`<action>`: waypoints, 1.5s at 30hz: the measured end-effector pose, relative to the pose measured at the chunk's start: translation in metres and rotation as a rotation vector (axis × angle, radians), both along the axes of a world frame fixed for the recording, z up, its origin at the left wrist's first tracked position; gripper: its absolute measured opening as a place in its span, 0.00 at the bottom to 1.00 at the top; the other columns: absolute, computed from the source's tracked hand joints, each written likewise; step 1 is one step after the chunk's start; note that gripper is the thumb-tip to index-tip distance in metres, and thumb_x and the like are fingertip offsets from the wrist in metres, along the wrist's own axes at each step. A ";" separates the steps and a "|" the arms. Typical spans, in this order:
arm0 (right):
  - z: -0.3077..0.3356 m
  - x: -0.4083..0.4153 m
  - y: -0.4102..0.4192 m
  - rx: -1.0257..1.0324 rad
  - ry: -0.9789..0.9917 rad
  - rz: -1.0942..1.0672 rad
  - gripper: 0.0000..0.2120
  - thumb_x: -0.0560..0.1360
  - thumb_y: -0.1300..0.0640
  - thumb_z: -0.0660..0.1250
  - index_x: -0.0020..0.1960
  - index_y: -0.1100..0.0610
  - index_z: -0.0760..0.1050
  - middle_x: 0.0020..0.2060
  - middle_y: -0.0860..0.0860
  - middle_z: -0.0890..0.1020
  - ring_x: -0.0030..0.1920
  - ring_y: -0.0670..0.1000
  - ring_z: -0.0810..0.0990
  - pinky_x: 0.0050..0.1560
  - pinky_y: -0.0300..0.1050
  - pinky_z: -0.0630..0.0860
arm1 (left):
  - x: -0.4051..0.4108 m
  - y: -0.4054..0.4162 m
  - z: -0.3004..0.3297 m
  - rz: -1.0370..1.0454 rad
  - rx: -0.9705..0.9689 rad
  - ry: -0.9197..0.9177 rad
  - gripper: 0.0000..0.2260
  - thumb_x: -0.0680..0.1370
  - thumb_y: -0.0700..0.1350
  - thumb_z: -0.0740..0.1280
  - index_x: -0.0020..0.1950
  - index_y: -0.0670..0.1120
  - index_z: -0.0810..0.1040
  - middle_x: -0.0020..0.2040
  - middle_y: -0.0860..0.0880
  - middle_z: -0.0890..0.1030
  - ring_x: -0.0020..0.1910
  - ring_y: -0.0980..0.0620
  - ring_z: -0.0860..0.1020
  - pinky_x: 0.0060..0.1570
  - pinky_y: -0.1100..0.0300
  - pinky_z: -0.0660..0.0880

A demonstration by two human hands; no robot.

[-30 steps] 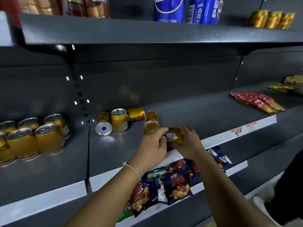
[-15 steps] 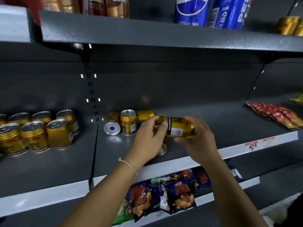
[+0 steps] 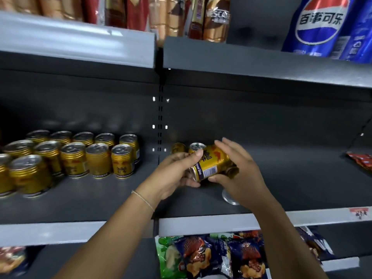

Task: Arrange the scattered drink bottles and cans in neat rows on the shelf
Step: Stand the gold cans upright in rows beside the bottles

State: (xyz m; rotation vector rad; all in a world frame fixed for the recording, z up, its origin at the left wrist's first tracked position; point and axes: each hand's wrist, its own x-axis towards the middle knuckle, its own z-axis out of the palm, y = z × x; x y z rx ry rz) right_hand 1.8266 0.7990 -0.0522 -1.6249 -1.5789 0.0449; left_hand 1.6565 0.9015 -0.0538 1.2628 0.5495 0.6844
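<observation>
A gold drink can [image 3: 211,164] lies tilted on its side in the air above the dark middle shelf [image 3: 201,202]. My left hand [image 3: 175,174] grips its lower left end. My right hand [image 3: 239,170] cups its right end, with the fingers spread over the top. Behind my hands, two more gold cans [image 3: 188,148] stand at the back of the shelf, partly hidden. Another can [image 3: 230,197] lies on the shelf under my right wrist, with only its silver end showing. On the left shelf section, several gold cans [image 3: 80,158] stand upright in rows.
The shelf above [image 3: 261,65] holds coffee bottles [image 3: 201,17] and blue cola bottles [image 3: 326,27]. Red snack packets [image 3: 362,160] lie at the far right of the middle shelf. Crisp bags [image 3: 217,256] fill the shelf below.
Both hands have lifted the gold can off the shelf and carried it left, toward the rows. The view has swung left and closer, so the standing cans look larger.
</observation>
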 end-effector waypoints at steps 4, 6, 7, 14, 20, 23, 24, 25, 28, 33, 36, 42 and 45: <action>-0.004 -0.029 0.020 -0.033 0.335 0.048 0.55 0.63 0.58 0.83 0.77 0.34 0.54 0.69 0.36 0.69 0.62 0.37 0.76 0.54 0.31 0.75 | -0.031 0.007 -0.004 0.068 -0.010 -0.129 0.26 0.65 0.53 0.74 0.54 0.37 0.74 0.50 0.36 0.82 0.44 0.42 0.83 0.40 0.52 0.81; -0.010 -0.046 0.028 -0.033 0.504 0.135 0.50 0.66 0.63 0.81 0.78 0.41 0.57 0.65 0.40 0.77 0.59 0.39 0.80 0.52 0.32 0.77 | -0.044 0.010 -0.006 0.126 -0.030 -0.204 0.24 0.64 0.51 0.76 0.51 0.39 0.73 0.48 0.37 0.81 0.44 0.42 0.83 0.41 0.50 0.81; -0.013 -0.054 0.032 -0.018 0.550 0.182 0.42 0.69 0.64 0.78 0.74 0.43 0.62 0.60 0.42 0.82 0.58 0.40 0.81 0.51 0.33 0.78 | -0.051 0.013 -0.007 0.151 -0.036 -0.236 0.26 0.62 0.52 0.78 0.50 0.40 0.72 0.47 0.37 0.81 0.44 0.41 0.83 0.42 0.49 0.81; -0.014 -0.120 0.059 -0.048 0.837 0.343 0.12 0.76 0.48 0.67 0.54 0.52 0.83 0.53 0.53 0.86 0.57 0.52 0.84 0.56 0.46 0.81 | -0.096 0.031 -0.025 0.293 0.117 -0.183 0.36 0.49 0.51 0.84 0.51 0.44 0.73 0.46 0.45 0.82 0.45 0.50 0.81 0.47 0.49 0.80; -0.012 -0.158 0.080 -0.148 0.898 0.379 0.19 0.73 0.52 0.70 0.61 0.60 0.79 0.55 0.57 0.85 0.58 0.57 0.83 0.59 0.51 0.80 | -0.142 0.050 -0.034 0.366 0.428 0.004 0.36 0.48 0.53 0.83 0.52 0.49 0.74 0.44 0.54 0.81 0.43 0.62 0.79 0.41 0.68 0.75; -0.016 -0.180 0.089 -0.168 0.942 0.388 0.20 0.71 0.55 0.72 0.61 0.62 0.78 0.54 0.59 0.85 0.58 0.59 0.83 0.60 0.55 0.79 | -0.169 0.058 -0.037 0.367 0.509 0.082 0.36 0.48 0.57 0.83 0.51 0.51 0.73 0.46 0.56 0.81 0.45 0.62 0.79 0.43 0.67 0.75; -0.018 -0.187 0.093 -0.166 0.958 0.391 0.20 0.70 0.56 0.72 0.61 0.62 0.78 0.54 0.59 0.85 0.57 0.59 0.83 0.59 0.55 0.80 | -0.178 0.061 -0.039 0.370 0.530 0.112 0.36 0.48 0.57 0.83 0.52 0.52 0.73 0.46 0.57 0.81 0.46 0.62 0.79 0.43 0.68 0.75; -0.020 -0.195 0.097 -0.159 0.969 0.398 0.20 0.69 0.57 0.73 0.60 0.62 0.79 0.54 0.59 0.85 0.57 0.58 0.84 0.58 0.53 0.81 | -0.186 0.063 -0.040 0.373 0.550 0.146 0.37 0.48 0.58 0.83 0.52 0.53 0.73 0.47 0.57 0.81 0.46 0.63 0.79 0.44 0.68 0.75; -0.029 -0.217 0.111 -0.138 0.985 0.410 0.19 0.68 0.59 0.74 0.58 0.62 0.79 0.52 0.58 0.86 0.54 0.55 0.85 0.49 0.43 0.82 | -0.213 0.071 -0.044 0.372 0.623 0.262 0.38 0.50 0.61 0.82 0.56 0.56 0.74 0.51 0.59 0.80 0.51 0.64 0.77 0.49 0.67 0.75; -0.046 -0.253 0.130 -0.119 0.958 0.389 0.21 0.66 0.60 0.75 0.59 0.59 0.79 0.52 0.53 0.86 0.53 0.50 0.85 0.47 0.37 0.80 | -0.257 0.080 -0.056 0.447 0.886 0.426 0.36 0.58 0.60 0.79 0.64 0.54 0.75 0.54 0.66 0.75 0.55 0.66 0.72 0.52 0.77 0.66; -0.060 -0.271 0.142 -0.143 0.880 0.315 0.20 0.69 0.63 0.77 0.60 0.54 0.79 0.53 0.50 0.86 0.55 0.48 0.84 0.49 0.39 0.81 | -0.282 0.082 -0.070 0.505 0.928 0.516 0.37 0.62 0.62 0.77 0.67 0.51 0.74 0.58 0.61 0.74 0.57 0.65 0.69 0.52 0.80 0.61; -0.077 -0.300 0.159 -0.194 0.769 0.227 0.21 0.70 0.65 0.77 0.58 0.48 0.78 0.53 0.47 0.86 0.56 0.46 0.84 0.60 0.49 0.79 | -0.315 0.082 -0.079 0.520 1.070 0.527 0.21 0.70 0.60 0.69 0.61 0.54 0.75 0.54 0.57 0.81 0.53 0.60 0.75 0.51 0.74 0.69; -0.080 -0.310 0.166 -0.217 0.705 0.227 0.23 0.70 0.65 0.77 0.59 0.46 0.76 0.56 0.47 0.84 0.57 0.43 0.82 0.61 0.47 0.78 | -0.324 0.089 -0.088 0.552 1.076 0.553 0.17 0.71 0.47 0.68 0.59 0.48 0.80 0.54 0.52 0.82 0.54 0.55 0.77 0.54 0.58 0.76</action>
